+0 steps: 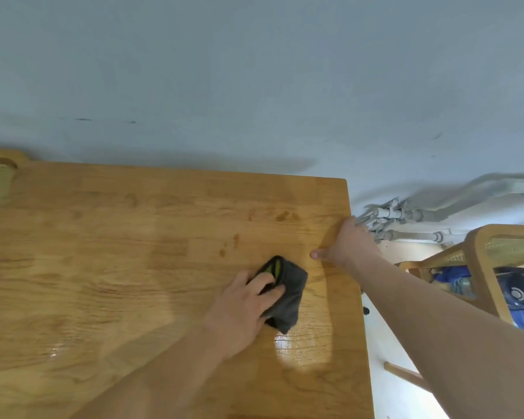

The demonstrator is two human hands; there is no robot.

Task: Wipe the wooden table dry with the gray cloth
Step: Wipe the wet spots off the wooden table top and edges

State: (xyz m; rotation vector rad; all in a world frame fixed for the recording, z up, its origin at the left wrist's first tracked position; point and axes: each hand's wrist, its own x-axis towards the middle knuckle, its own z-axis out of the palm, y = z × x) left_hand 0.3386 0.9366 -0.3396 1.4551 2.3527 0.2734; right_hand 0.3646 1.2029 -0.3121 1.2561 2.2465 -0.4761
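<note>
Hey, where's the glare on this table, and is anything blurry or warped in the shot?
Head view: the brightest glare lies on the wooden table, just nearer the camera than the gray cloth, with a fainter sheen at lower left. Head view: the left forearm is smeared and the pipes are soft. The table's right edge looks slightly bowed by the wide lens.

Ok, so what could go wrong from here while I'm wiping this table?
The cloth is folded small under your left hand, so strokes could skip the dark marks farther back on the table. It also sits near the right edge, where your right hand grips; a hard push might carry it off.
</note>
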